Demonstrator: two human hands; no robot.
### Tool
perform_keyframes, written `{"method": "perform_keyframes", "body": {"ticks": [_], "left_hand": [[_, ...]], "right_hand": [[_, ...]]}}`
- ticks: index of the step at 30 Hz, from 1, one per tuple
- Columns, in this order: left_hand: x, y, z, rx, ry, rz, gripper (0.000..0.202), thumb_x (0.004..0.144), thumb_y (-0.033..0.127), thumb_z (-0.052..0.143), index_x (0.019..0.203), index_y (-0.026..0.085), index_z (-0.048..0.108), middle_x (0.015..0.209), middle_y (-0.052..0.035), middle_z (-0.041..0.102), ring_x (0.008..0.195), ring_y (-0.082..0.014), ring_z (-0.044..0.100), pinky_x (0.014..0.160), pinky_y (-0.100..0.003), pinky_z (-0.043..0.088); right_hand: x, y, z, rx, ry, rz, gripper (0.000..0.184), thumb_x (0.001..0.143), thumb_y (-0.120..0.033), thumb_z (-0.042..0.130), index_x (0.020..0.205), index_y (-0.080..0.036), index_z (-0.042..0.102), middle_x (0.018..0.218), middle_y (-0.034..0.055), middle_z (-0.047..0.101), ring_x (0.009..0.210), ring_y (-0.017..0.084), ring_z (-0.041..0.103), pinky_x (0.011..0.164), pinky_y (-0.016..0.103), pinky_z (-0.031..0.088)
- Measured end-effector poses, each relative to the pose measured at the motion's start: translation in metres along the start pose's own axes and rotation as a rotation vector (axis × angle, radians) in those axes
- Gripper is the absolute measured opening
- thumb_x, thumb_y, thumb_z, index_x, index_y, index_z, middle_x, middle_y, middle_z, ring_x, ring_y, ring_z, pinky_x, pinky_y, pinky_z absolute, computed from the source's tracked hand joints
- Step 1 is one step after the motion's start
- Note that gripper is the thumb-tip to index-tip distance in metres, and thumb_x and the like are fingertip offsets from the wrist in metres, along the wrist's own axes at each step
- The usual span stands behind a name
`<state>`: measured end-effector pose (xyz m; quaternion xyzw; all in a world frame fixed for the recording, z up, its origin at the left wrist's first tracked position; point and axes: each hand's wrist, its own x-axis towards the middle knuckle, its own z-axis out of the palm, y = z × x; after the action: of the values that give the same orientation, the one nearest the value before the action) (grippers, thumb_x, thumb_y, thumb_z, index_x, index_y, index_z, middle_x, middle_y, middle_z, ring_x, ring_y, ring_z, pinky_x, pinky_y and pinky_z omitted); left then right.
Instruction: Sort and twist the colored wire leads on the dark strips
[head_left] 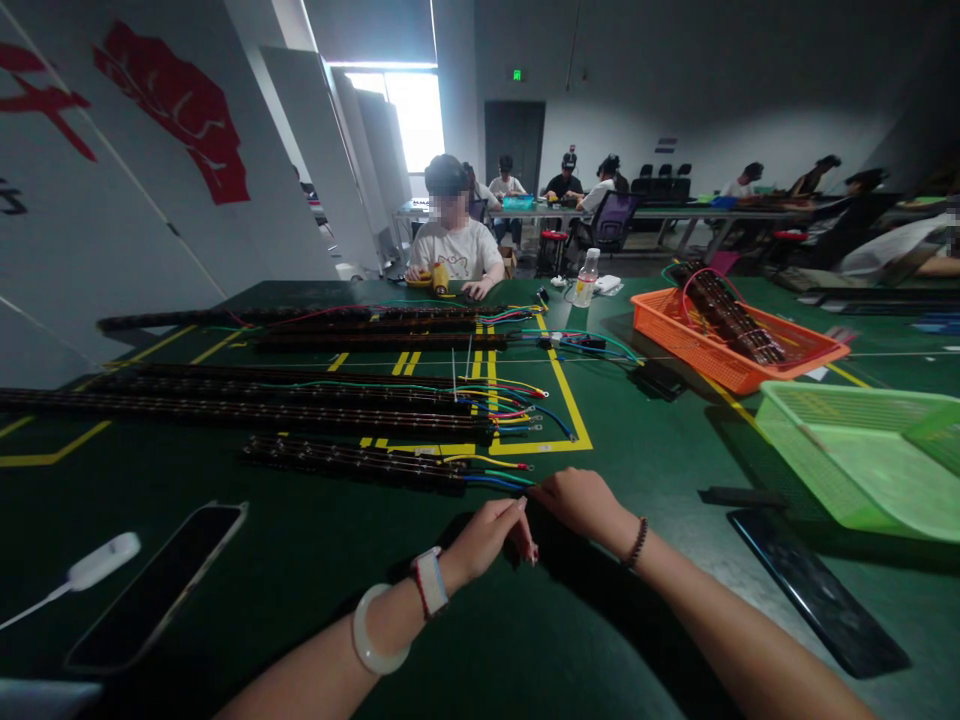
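Note:
My right hand (581,505) is closed, its fingertips pinching the ends of the green and blue wires (499,481) that come out of the nearest dark cable bundle (360,463). Just left of it and a little lower, my left hand (491,540) has its fingers bent together close to the same wire ends. Whatever lies in its fingertips is too small to make out. A yellow wire (487,461) with a red-sleeved ring terminal lies loose beside the green one. Longer dark bundles (300,408) with coloured, lugged wires lie behind.
On the green table (360,570) lie a phone (161,585) and white plug (105,560) at left, a black phone (817,590) at right. A green basket (862,500), an orange basket (739,370) and a bottle (586,278) stand farther off. A person (457,240) sits opposite.

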<state>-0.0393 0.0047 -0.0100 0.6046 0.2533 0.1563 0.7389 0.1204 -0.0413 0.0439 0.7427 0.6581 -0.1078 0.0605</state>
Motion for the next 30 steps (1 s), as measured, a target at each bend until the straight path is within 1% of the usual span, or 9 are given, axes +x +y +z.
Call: {"method": "perform_keyframes", "body": {"ticks": [7,15,17,19,21,23,25,27,30], "left_hand": [[0.001,-0.001,-0.002,0.036,-0.007,0.023,0.053,0.086,0.055,0.037,0.063,0.013,0.059,0.059,-0.0067,0.065,0.059,-0.0164,0.062,0.063,-0.029,0.047],[-0.002,0.005,0.002,0.058,0.012,0.016,0.053,0.085,0.057,0.036,0.062,0.015,0.058,0.058,-0.0066,0.064,0.059,-0.0169,0.061,0.064,-0.03,0.046],[-0.004,0.008,0.004,0.07,0.016,0.006,0.052,0.086,0.057,0.036,0.063,0.015,0.058,0.059,-0.0066,0.064,0.059,-0.0172,0.061,0.063,-0.03,0.046],[-0.008,0.011,0.006,0.115,-0.005,0.017,0.05,0.086,0.055,0.036,0.064,0.016,0.058,0.061,-0.0064,0.064,0.061,-0.017,0.061,0.064,-0.029,0.046],[-0.014,0.016,0.008,0.215,-0.052,0.058,0.048,0.087,0.052,0.037,0.066,0.016,0.06,0.066,-0.006,0.065,0.065,-0.0163,0.061,0.067,-0.028,0.045],[-0.02,0.022,0.009,0.362,-0.081,0.125,0.043,0.089,0.047,0.037,0.07,0.017,0.062,0.071,-0.0051,0.066,0.069,-0.0158,0.061,0.07,-0.027,0.043],[-0.025,0.028,0.008,0.547,-0.018,0.206,0.037,0.088,0.042,0.041,0.07,0.019,0.062,0.072,-0.0038,0.065,0.072,-0.0161,0.059,0.071,-0.027,0.041],[-0.03,0.034,0.0,0.709,0.124,0.272,0.03,0.086,0.04,0.046,0.068,0.021,0.061,0.07,-0.003,0.062,0.072,-0.017,0.056,0.072,-0.028,0.039],[-0.036,0.038,-0.026,0.771,0.335,0.323,0.02,0.084,0.036,0.048,0.077,0.022,0.06,0.081,-0.0044,0.061,0.08,-0.0191,0.056,0.077,-0.03,0.041]], "right_hand": [[0.006,0.001,0.012,-0.038,0.036,-0.012,0.054,0.094,-0.049,0.031,0.08,-0.016,0.072,0.077,0.0126,0.069,0.072,0.024,0.067,0.062,0.029,0.046],[0.009,0.004,0.017,-0.032,0.064,-0.035,0.046,0.091,-0.049,0.039,0.078,-0.017,0.07,0.075,0.0112,0.069,0.066,0.021,0.065,0.057,0.025,0.041],[0.01,0.007,0.017,0.008,0.127,-0.053,0.051,0.09,-0.053,0.038,0.072,-0.017,0.068,0.069,0.0095,0.067,0.06,0.019,0.063,0.054,0.024,0.038],[0.012,0.011,0.018,0.101,0.251,-0.087,0.055,0.092,-0.053,0.033,0.067,-0.017,0.065,0.064,0.0069,0.065,0.057,0.016,0.059,0.053,0.024,0.034],[0.015,0.015,0.021,0.243,0.385,-0.145,0.055,0.094,-0.05,0.028,0.066,-0.017,0.062,0.063,0.0045,0.063,0.056,0.013,0.055,0.054,0.023,0.032],[0.02,0.02,0.029,0.401,0.47,-0.187,0.054,0.094,-0.048,0.027,0.063,-0.016,0.057,0.061,0.0026,0.059,0.054,0.011,0.05,0.055,0.022,0.031],[0.025,0.025,0.039,0.555,0.483,-0.174,0.055,0.093,-0.051,0.029,0.056,-0.016,0.051,0.054,0.0003,0.051,0.051,0.01,0.043,0.053,0.022,0.029],[0.031,0.029,0.049,0.708,0.461,-0.134,0.055,0.09,-0.054,0.032,0.052,-0.017,0.044,0.049,-0.0021,0.043,0.047,0.009,0.037,0.049,0.022,0.026],[0.037,0.032,0.056,0.885,0.448,-0.094,0.053,0.088,-0.056,0.035,0.051,-0.017,0.04,0.048,-0.0036,0.038,0.047,0.009,0.035,0.047,0.021,0.025]]}}
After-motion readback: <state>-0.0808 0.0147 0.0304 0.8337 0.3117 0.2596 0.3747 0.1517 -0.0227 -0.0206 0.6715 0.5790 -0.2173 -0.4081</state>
